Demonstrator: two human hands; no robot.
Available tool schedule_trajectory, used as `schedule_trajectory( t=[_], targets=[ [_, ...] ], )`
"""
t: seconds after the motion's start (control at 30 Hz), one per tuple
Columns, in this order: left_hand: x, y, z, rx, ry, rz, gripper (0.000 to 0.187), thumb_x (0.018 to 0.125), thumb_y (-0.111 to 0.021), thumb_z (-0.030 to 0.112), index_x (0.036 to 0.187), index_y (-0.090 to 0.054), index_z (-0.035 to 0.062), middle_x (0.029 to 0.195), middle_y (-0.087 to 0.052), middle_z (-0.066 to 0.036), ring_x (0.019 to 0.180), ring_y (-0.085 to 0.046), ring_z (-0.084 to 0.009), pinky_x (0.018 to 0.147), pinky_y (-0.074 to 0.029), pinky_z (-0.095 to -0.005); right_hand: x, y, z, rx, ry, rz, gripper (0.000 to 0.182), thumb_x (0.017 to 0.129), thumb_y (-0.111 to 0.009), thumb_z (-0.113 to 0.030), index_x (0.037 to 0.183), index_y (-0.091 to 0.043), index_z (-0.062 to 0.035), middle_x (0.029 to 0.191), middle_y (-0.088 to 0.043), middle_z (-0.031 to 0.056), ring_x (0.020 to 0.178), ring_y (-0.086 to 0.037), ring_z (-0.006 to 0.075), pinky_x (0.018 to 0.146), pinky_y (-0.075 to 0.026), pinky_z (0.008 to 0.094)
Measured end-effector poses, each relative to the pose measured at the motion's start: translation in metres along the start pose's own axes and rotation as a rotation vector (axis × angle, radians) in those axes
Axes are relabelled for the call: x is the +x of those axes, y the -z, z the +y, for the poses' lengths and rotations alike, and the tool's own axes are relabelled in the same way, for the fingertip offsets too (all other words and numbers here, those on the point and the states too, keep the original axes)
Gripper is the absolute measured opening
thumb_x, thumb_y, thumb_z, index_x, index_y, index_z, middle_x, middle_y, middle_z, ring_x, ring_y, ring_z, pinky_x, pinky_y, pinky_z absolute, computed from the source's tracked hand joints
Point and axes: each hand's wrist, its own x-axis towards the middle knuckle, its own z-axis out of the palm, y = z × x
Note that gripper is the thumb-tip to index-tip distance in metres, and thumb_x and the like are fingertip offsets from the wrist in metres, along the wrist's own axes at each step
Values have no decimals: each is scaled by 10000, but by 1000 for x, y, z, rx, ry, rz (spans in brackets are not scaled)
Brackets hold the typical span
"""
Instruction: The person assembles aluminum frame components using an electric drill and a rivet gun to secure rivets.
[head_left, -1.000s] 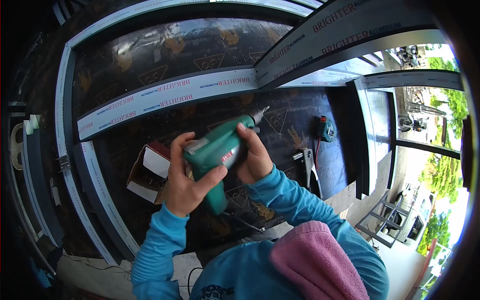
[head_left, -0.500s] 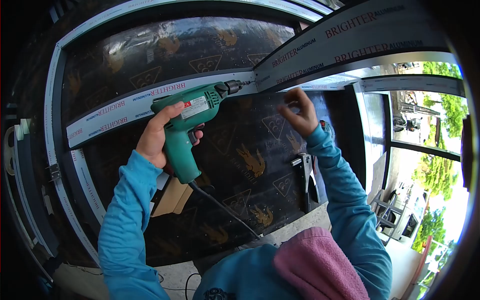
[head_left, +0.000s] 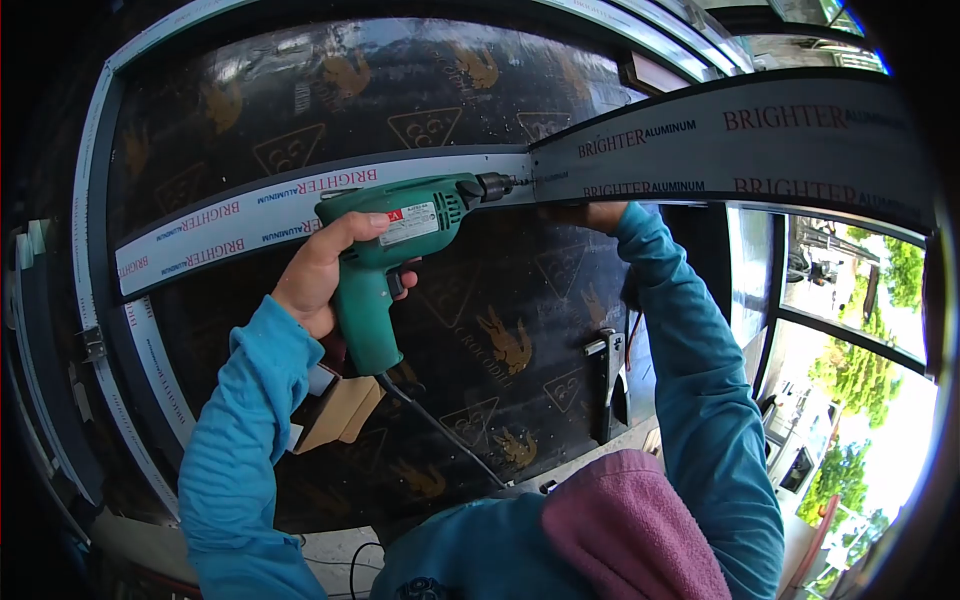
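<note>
My left hand (head_left: 318, 268) is wrapped round the handle of a green corded drill (head_left: 370, 300), with fingers at its trigger. The drill points right, its bit right at the corner where one film-covered aluminum bar (head_left: 215, 228) meets another aluminum bar (head_left: 720, 150). Printed film reading "BRIGHTER ALUMINUM" covers both bars. My right hand (head_left: 600, 217) reaches under the lower edge of the right-hand bar near that corner, and its fingers are hidden behind the bar.
Dark boards (head_left: 470, 370) with gold crocodile prints lie beneath the bars. On them rest a hand riveter (head_left: 606, 385) and an open cardboard box (head_left: 340, 412). The drill's cord (head_left: 440, 430) runs toward my body. A pink towel (head_left: 640, 520) hangs over my front.
My right hand has gone from above the board, fingers curled, to under the right-hand bar. The drill stays in my left hand with its bit at the corner. The view has shifted.
</note>
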Motion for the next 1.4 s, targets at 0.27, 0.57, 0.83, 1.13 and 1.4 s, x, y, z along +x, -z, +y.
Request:
schedule_trajectory(
  t=[0.27,0.57,0.83,1.13,1.4],
  targets=[
    [0,4,2,-24,30,-12,666,782,-630,398,1239,-505,-69,1016,-594,-229,795,-637,-242,707,-556,-349,-3,-1,5,55,-62,-45,342,855,-680,-288,1123,-644,-80,1068,-645,147,954,-623,300,856,-503,385],
    [1,4,6,-49,67,-21,598,780,-667,334,1210,-519,-55,1029,-600,-207,819,-642,-250,686,-547,-343,0,0,-3,118,-123,-79,364,877,-656,-307,1155,-628,-74,1100,-639,155,987,-624,295,892,-496,385],
    [2,1,10,23,85,6,659,765,-646,385,1223,-514,-71,1015,-592,-223,805,-625,-226,688,-556,-333,-4,-7,5,358,-159,-14,494,874,-657,-286,1297,-507,-79,1293,-523,163,1141,-546,308,1024,-442,398],
    [2,-3,14,19,106,72,625,752,-665,345,1202,-523,-66,1018,-598,-211,732,-620,-208,608,-549,-306,0,-8,0,394,1,214,630,779,-740,-211,1321,-448,-76,1267,-514,147,1124,-545,281,991,-465,394],
    [2,-6,14,14,73,85,626,739,-673,339,1198,-525,-60,1031,-594,-210,734,-622,-214,601,-548,-311,7,-11,3,538,83,349,720,692,-801,-163,1306,-437,-70,1225,-518,135,1099,-546,252,956,-478,384]
  ],
)
